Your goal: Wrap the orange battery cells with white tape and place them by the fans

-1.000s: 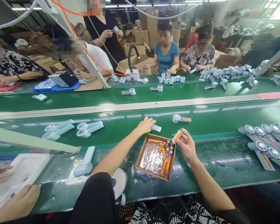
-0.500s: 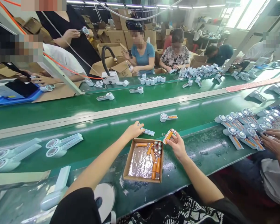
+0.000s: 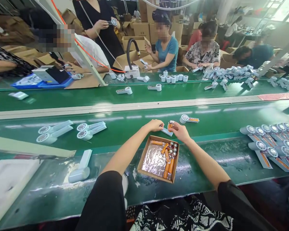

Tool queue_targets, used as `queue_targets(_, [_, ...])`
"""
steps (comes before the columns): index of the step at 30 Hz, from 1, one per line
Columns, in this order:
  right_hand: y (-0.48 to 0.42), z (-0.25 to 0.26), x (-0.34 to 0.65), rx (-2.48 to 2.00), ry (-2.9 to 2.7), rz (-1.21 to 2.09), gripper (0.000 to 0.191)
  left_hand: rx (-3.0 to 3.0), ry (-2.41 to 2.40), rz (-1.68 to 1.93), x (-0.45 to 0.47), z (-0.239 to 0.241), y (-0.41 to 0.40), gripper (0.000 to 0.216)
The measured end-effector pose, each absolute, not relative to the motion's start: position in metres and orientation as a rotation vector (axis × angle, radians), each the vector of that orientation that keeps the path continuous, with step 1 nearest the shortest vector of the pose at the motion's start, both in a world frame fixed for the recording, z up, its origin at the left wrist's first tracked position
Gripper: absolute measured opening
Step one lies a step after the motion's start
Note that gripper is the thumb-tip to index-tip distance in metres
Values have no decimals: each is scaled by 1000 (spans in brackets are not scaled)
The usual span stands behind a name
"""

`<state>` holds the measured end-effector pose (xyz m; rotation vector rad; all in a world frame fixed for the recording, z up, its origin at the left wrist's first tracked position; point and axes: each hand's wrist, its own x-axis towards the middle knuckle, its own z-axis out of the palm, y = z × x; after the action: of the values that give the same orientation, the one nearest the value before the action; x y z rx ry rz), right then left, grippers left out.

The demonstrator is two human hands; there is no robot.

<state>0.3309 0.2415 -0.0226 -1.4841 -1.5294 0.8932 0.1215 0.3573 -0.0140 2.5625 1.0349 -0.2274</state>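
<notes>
- In the head view, with the clock centred on the cardboard box (image 3: 156, 176), the handheld fan handle (image 3: 167, 131) lies between 12 and 1 o'clock, just past the far rim, above the green belt (image 3: 135, 123).
- The handle's long axis runs from 10 to 4 o'clock, its free end pointing to 4; the other end is hidden by fingers.
- The left hand (image 3: 156, 125), at 12 o'clock, has its fingers curled nearly closed around that hidden end; the exact thumb contact cannot be told.
- The right hand (image 3: 179, 131), at 1 o'clock, pinches an orange battery cell (image 3: 170, 127) between thumb and fingers, the gap no wider than the cell.
- This cell stands roughly along 12 to 6 o'clock, partly covered by fingers, near the handle's free end; whether they touch cannot be told.
- Inside the box, orange cells (image 3: 167, 170) lie along its right side, over silvery foil (image 3: 154, 158).
- Farther out at 1 o'clock, a fan with an orange cell in its handle (image 3: 189, 119) lies on the belt, handle pointing to 3.
- Fans with orange cells (image 3: 269, 144) crowd together near 3 o'clock.
- Two pairs of pale fans (image 3: 86, 131) lie towards 10 o'clock, handles pointing to 2.
</notes>
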Motion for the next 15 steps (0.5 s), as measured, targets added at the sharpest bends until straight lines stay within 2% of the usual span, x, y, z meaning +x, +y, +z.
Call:
queue_targets(2, [242, -25, 333, -1515, -1622, 839, 29, 2548, 1057, -203, 123, -14, 354, 22])
queue_targets(15, [236, -17, 346, -1828, -2270, 516, 25, 2463, 1089, -125, 150, -10, 347, 16])
